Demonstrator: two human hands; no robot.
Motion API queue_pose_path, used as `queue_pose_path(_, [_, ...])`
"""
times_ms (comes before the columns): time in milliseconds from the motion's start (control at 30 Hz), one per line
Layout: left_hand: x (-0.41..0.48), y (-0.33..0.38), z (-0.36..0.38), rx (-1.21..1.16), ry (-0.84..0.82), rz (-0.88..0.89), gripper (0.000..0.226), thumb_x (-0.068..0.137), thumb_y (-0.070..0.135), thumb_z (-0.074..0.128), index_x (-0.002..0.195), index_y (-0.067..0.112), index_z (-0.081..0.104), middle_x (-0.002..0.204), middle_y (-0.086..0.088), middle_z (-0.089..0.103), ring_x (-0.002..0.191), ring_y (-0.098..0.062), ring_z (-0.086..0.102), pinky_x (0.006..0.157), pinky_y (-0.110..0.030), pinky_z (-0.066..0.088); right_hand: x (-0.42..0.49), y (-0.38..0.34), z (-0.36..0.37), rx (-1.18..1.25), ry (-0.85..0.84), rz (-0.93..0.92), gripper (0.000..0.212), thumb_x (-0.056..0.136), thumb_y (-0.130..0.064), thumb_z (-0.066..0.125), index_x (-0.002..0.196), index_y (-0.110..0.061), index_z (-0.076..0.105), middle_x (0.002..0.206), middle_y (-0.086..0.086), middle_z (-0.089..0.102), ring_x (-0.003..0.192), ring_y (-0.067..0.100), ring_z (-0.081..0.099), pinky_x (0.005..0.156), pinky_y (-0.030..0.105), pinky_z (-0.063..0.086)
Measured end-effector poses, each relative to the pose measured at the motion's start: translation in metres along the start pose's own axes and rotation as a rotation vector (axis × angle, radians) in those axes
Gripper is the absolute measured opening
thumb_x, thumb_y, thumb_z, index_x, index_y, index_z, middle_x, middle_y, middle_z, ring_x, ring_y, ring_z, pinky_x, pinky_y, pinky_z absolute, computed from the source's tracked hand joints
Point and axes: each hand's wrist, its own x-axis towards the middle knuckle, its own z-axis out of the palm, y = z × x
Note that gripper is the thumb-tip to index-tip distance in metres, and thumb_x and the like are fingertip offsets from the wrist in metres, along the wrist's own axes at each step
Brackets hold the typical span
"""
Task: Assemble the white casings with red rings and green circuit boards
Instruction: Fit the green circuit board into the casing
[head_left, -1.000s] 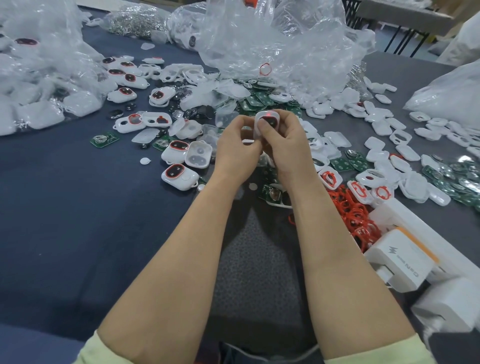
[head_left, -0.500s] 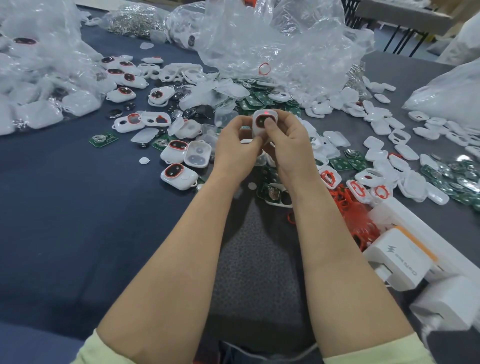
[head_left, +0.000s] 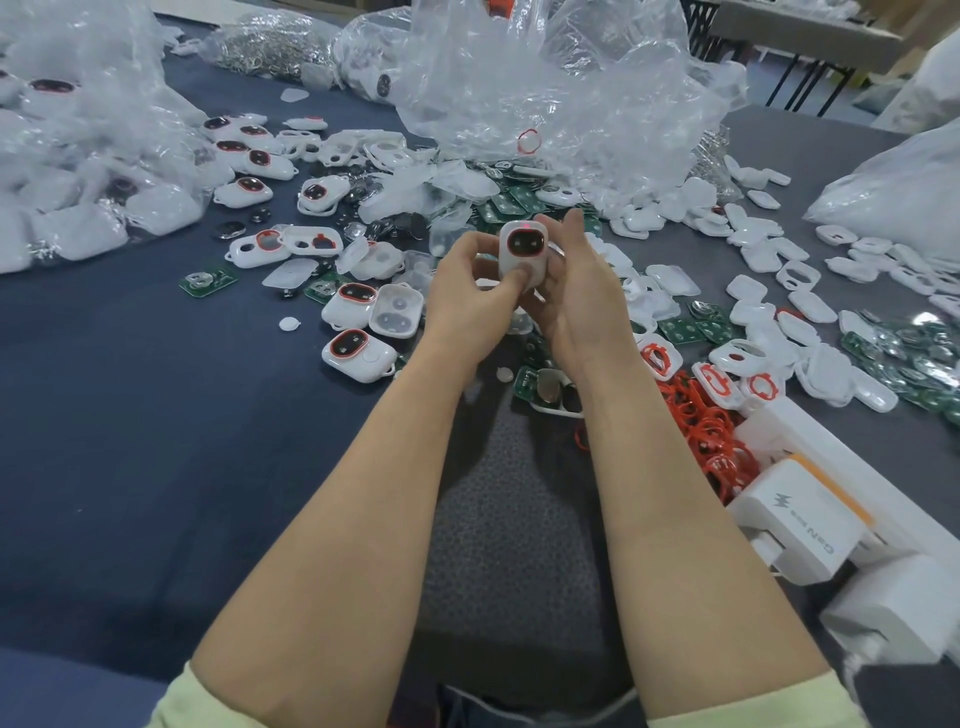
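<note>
An assembled white casing (head_left: 522, 253) with a red ring around its dark window stands upright above the table's middle. My left hand (head_left: 467, 296) grips it, thumb pressed on its lower front. My right hand (head_left: 579, 296) sits just right of and behind the casing, fingers straight and pointing up; whether it touches the casing I cannot tell. Loose red rings (head_left: 711, 436) pile up to the right. Green circuit boards (head_left: 680, 330) lie among empty white casings (head_left: 737, 358). More finished casings (head_left: 358, 353) lie to the left.
Crumpled clear plastic bags (head_left: 545, 78) fill the back, and another bag of parts (head_left: 78, 156) lies far left. White charger boxes (head_left: 795, 519) sit at the right front. A grey textured mat (head_left: 509, 519) lies between my forearms on the dark blue cloth (head_left: 156, 441).
Both hands pinched the casing before. My right hand's fingers have now straightened and come off its front, leaving the casing in my left hand with its window facing me.
</note>
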Motion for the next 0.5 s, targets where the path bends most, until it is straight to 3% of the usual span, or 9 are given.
queue_pose_path(133, [0.0012, -0.0004, 0.0024, 0.047, 0.04, 0.006, 0.014, 0.089, 0.013, 0.061, 0.099, 0.015, 0.052, 0.088, 0.002, 0.06, 0.083, -0.016, 0.059, 0.089, -0.046, 0.052, 0.001, 0.0008, 0.0006, -0.012, 0.011, 0.041, 0.042, 0.1, -0.048, 0.034, 0.11, -0.015, 0.059, 0.106, 0.01, 0.071, 0.092, 0.022, 0.067, 0.08, 0.035, 0.053])
queue_pose_path(233, [0.0005, 0.0001, 0.0028, -0.004, 0.033, -0.024, 0.016, 0.091, 0.013, 0.062, 0.104, 0.014, 0.053, 0.102, -0.009, 0.064, 0.098, -0.025, 0.064, 0.092, -0.046, 0.052, 0.0012, 0.0011, 0.0016, -0.017, 0.016, 0.024, 0.046, 0.101, -0.046, 0.032, 0.109, -0.012, 0.061, 0.1, 0.011, 0.07, 0.085, 0.019, 0.066, 0.076, 0.032, 0.051])
queue_pose_path(333, [-0.0007, 0.0006, 0.0034, -0.067, 0.005, -0.04, 0.015, 0.091, 0.012, 0.063, 0.101, 0.017, 0.053, 0.104, -0.014, 0.066, 0.092, -0.024, 0.066, 0.089, -0.044, 0.055, 0.001, 0.0004, 0.001, -0.028, 0.007, 0.004, 0.046, 0.102, -0.043, 0.032, 0.102, -0.01, 0.064, 0.1, 0.013, 0.069, 0.091, 0.024, 0.065, 0.079, 0.034, 0.051])
queue_pose_path(400, [-0.0005, 0.0003, 0.0024, -0.049, -0.003, -0.018, 0.016, 0.091, 0.01, 0.062, 0.093, 0.022, 0.052, 0.097, -0.011, 0.066, 0.084, -0.021, 0.065, 0.086, -0.042, 0.056, 0.0007, 0.0007, 0.0017, -0.036, -0.005, -0.007, 0.038, 0.102, -0.037, 0.038, 0.098, -0.01, 0.064, 0.101, 0.016, 0.068, 0.094, 0.028, 0.065, 0.08, 0.037, 0.052])
queue_pose_path(500, [0.0004, -0.0003, 0.0007, 0.041, -0.025, 0.038, 0.016, 0.09, 0.006, 0.058, 0.091, 0.02, 0.051, 0.09, -0.009, 0.063, 0.077, -0.022, 0.061, 0.079, -0.04, 0.053, 0.0023, 0.0054, 0.0014, -0.156, -0.019, -0.069, 0.009, 0.096, -0.018, 0.055, 0.094, -0.013, 0.062, 0.101, 0.017, 0.065, 0.099, 0.035, 0.064, 0.088, 0.044, 0.051])
